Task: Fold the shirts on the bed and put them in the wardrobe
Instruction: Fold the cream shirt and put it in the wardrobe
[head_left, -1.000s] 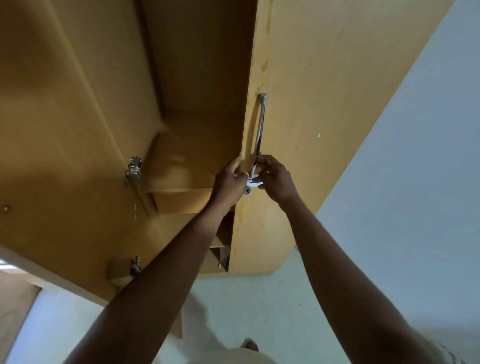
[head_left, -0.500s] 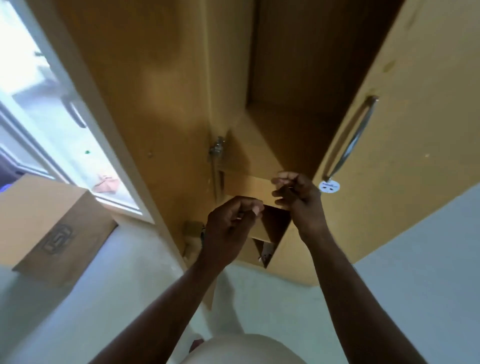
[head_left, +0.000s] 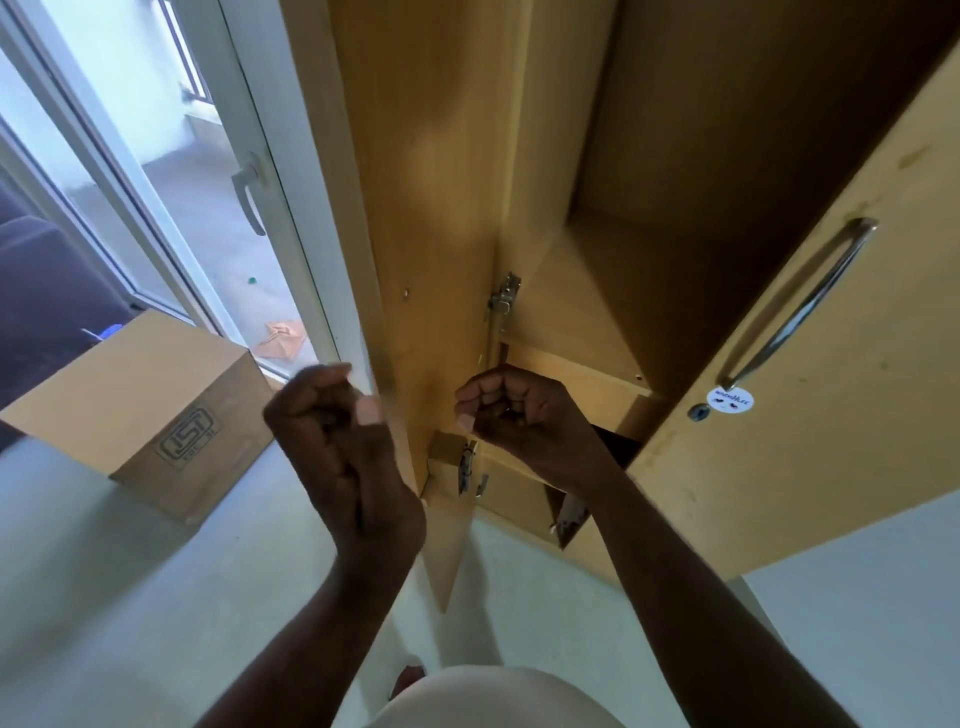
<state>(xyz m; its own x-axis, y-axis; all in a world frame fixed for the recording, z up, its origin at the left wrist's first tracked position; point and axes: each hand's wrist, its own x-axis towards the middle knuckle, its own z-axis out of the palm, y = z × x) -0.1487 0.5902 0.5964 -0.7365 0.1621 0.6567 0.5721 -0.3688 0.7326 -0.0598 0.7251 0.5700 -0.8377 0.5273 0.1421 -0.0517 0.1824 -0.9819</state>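
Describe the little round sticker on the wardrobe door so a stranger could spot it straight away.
Find the wooden wardrobe, then its right-hand door with the long curved metal handle. At the handle's lower end sits the round sticker, beside the keyhole. It alone is white, with small dark print.

Tan wardrobe (head_left: 447, 156), brown cardboard box (head_left: 156, 395)

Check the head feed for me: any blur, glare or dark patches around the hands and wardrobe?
Head view: the left hand is smeared by motion blur, while the right hand reads sharper; the glass door at left is washed out bright; the wardrobe interior sits in deep shadow up top; wide-angle distortion splays the wardrobe door and the frame lines.
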